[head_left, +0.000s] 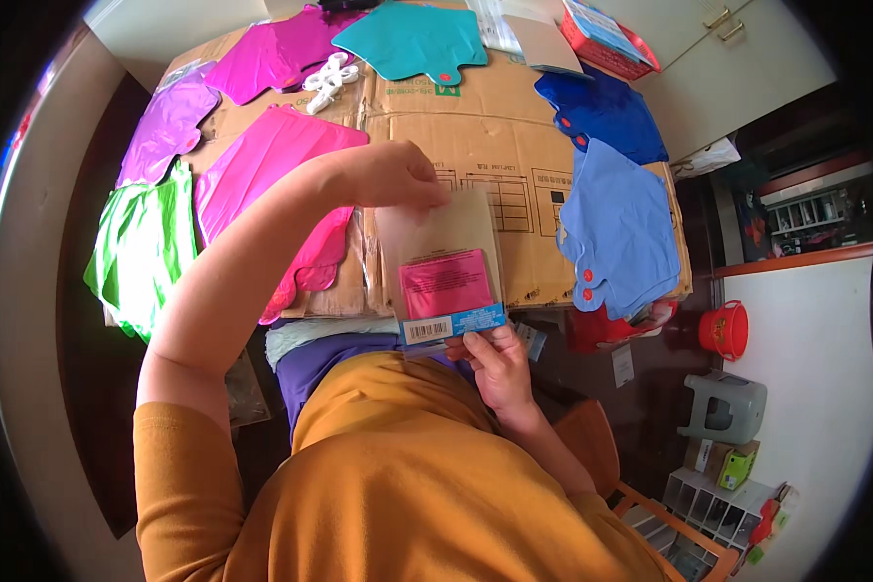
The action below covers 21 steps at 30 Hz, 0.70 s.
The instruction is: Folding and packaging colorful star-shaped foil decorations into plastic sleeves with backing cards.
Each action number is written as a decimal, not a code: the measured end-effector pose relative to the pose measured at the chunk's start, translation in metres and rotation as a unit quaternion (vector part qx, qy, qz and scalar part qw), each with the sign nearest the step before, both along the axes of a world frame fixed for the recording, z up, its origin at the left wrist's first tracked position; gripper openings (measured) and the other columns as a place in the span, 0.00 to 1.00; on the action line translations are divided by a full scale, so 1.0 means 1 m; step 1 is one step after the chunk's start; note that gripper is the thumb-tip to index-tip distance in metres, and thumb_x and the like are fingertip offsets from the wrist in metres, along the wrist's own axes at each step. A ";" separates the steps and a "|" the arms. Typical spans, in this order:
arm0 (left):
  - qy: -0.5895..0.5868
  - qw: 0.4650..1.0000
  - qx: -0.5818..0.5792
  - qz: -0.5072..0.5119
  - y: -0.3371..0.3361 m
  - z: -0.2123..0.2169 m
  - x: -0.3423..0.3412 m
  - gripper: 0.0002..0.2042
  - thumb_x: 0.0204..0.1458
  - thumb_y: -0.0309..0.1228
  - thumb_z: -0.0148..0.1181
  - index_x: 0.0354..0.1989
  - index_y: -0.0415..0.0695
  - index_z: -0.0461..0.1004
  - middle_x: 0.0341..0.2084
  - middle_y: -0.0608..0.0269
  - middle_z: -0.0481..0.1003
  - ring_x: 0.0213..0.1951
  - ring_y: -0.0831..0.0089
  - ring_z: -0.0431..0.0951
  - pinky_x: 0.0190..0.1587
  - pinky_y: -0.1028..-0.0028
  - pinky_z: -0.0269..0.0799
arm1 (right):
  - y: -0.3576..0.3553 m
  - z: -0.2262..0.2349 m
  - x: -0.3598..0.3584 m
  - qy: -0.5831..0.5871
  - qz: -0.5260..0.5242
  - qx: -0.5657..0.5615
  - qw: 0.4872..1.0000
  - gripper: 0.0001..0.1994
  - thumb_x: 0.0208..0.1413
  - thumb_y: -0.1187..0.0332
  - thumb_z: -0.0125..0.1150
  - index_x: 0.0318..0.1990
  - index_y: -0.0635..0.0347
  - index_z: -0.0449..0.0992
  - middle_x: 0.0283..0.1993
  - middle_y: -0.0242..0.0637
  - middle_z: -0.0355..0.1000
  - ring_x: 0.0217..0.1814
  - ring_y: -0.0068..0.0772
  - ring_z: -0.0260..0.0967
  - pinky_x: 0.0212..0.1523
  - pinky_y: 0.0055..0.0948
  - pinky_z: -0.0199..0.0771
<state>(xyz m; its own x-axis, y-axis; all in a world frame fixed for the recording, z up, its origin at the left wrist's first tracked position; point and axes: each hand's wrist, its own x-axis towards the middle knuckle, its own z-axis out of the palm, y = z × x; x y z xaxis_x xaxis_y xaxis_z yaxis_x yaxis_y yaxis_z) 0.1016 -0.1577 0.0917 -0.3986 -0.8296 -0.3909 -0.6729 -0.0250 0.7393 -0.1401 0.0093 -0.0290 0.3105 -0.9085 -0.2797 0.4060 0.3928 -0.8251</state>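
In front of me I hold a clear plastic packet (436,223) upright. A folded pink piece (446,283) shows inside it, above a blue and white label strip with a barcode. My left hand (388,177) is closed at the packet's upper edge; whether its fingers pinch the plastic or reach inside is hidden. My right hand (498,367) grips the packet's bottom edge, thumb in front. Left of the packet, a large flat shiny pink sheet (262,175) lies on the brown cardboard (466,126), partly behind my left forearm.
Around the cardboard lie flat sheets: green (150,242), purple (170,126), magenta (272,53), teal (412,41), dark blue (606,114) and light blue (621,228). White plastic pieces (330,80) sit near the back. A red basket (606,58) stands far right. A red bucket (725,330) and grey stool (727,407) are at right.
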 end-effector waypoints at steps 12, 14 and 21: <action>0.150 0.975 0.103 0.129 0.026 0.016 -0.014 0.15 0.49 0.37 0.69 0.36 0.35 0.80 0.23 0.67 0.78 0.27 0.81 0.75 0.32 0.81 0.69 | 0.008 -0.011 -0.004 -0.106 -0.009 0.078 0.991 0.03 0.59 0.71 0.58 0.36 0.61 0.74 0.35 0.40 0.77 0.33 0.27 0.73 0.39 0.28 0.75; 0.212 0.965 0.069 0.136 0.028 0.002 -0.009 0.15 0.52 0.38 0.67 0.36 0.35 0.80 0.25 0.67 0.78 0.28 0.82 0.75 0.32 0.82 0.70 | 0.009 -0.011 -0.002 -0.096 -0.019 0.074 0.992 0.03 0.59 0.71 0.59 0.37 0.60 0.74 0.35 0.39 0.77 0.33 0.26 0.73 0.39 0.28 0.74; 0.125 0.987 -0.006 0.101 0.027 0.001 0.005 0.13 0.53 0.36 0.63 0.34 0.36 0.80 0.25 0.67 0.79 0.28 0.83 0.75 0.30 0.79 0.71 | 0.007 -0.012 -0.003 -0.094 -0.037 0.049 0.994 0.04 0.58 0.71 0.60 0.39 0.60 0.75 0.35 0.37 0.76 0.33 0.26 0.72 0.39 0.27 0.73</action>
